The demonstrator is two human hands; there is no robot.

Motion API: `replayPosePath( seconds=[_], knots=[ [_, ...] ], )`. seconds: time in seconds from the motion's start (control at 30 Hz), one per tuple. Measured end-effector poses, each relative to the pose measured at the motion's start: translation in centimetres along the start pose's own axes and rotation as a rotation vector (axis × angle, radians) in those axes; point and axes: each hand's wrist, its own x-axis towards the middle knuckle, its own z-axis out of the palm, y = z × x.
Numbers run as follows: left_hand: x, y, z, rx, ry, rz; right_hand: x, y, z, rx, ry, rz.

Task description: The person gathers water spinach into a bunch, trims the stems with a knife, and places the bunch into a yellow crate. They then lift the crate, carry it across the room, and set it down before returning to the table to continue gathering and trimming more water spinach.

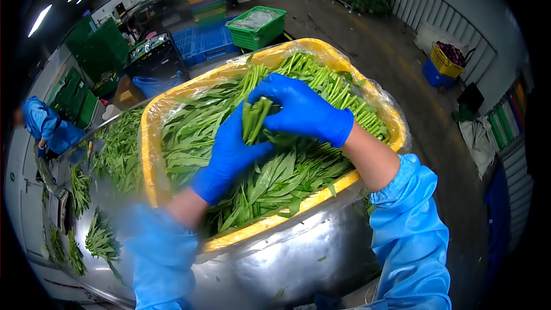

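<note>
Between my hands stands a bunch of water spinach (pixel 255 119), its cut stem ends pointing up toward me. My left hand (pixel 229 148), in a blue glove, is closed round the stems from the left. From the right, my right hand (pixel 307 109), gloved alike, curls its fingers over and round the same stems. Both are above a yellow crate (pixel 150 155) lined with clear plastic film. Long-leaved, green-stemmed water spinach (pixel 287 181) fills the crate. The lower end of the held bunch is hidden by my hands and the greens below.
The crate rests on a steel table (pixel 298 252). Small bunches of greens (pixel 102 238) and a loose heap (pixel 120 152) lie at the left. A co-worker (pixel 49 126) in blue stands far left. Beyond are a green crate (pixel 256 28) and a blue pallet (pixel 201 43).
</note>
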Motion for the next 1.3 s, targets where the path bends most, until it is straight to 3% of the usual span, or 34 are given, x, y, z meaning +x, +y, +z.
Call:
replayPosePath(
  seconds=[0.07, 0.17, 0.23, 0.3, 0.4, 0.5, 0.63, 0.77, 0.8, 0.9, 1.0, 1.1, 1.13, 1.23, 1.3],
  knots=[
    [-0.3, 0.1, 0.1, -0.082, 0.106, -0.132, 0.2, -0.5, -0.4, 0.017, -0.052, -0.019],
    [-0.2, -1.3, -1.8, -0.285, 0.156, -0.122, -0.4, -0.7, -2.3, 0.488, 0.02, 0.176],
    [-0.3, 0.7, -2.7, -0.327, 0.237, -0.201, -0.9, 1.1, -3.2, 0.59, 0.066, 0.319],
    [0.1, 0.0, -4.0, -0.362, 0.217, -0.217, -1.5, 3.1, -3.4, 0.464, -0.007, 0.45],
    [0.2, 0.2, -4.1, -0.36, 0.168, -0.244, -2.8, 2.8, -2.2, 0.308, -0.152, 0.421],
    [0.1, 0.6, -3.3, -0.341, 0.203, -0.204, -3.1, 1.6, -0.9, 0.023, -0.28, 0.217],
    [0.3, 0.6, -4.8, -0.281, 0.139, -0.237, -3.0, 1.4, -1.8, -0.427, -0.795, 0.273],
    [0.0, -0.2, -6.0, -0.334, 0.11, -0.191, -2.4, 0.9, -3.5, -0.128, -0.558, 0.387],
    [-0.1, 0.2, -5.6, -0.349, 0.109, -0.184, -1.9, 2.0, -2.4, -0.066, -0.296, 0.237],
    [-0.2, 1.1, -5.2, -0.355, 0.069, -0.225, 0.0, 0.5, -0.6, 0.039, -0.09, 0.236],
    [-0.3, 1.2, -4.1, -0.439, 0.082, -0.181, 1.7, -3.1, 0.2, 0.288, -0.254, 0.483],
    [-0.1, 0.5, -3.3, -0.286, 0.02, -0.046, 2.1, -3.7, 2.2, 0.16, -0.083, 0.365],
    [-0.3, 1.4, -3.4, -0.281, 0.044, -0.172, 2.2, -4.1, 1.9, 0.234, -0.162, 0.448],
    [-0.3, 1.5, -3.7, -0.26, 0.264, -0.1, 0.8, -4.3, 1.3, 0.688, -0.058, 0.441],
    [-0.3, 0.5, -5.4, -0.259, 0.311, -0.08, -1.2, -0.7, 1.4, 0.065, -0.091, 0.268]
  ],
)
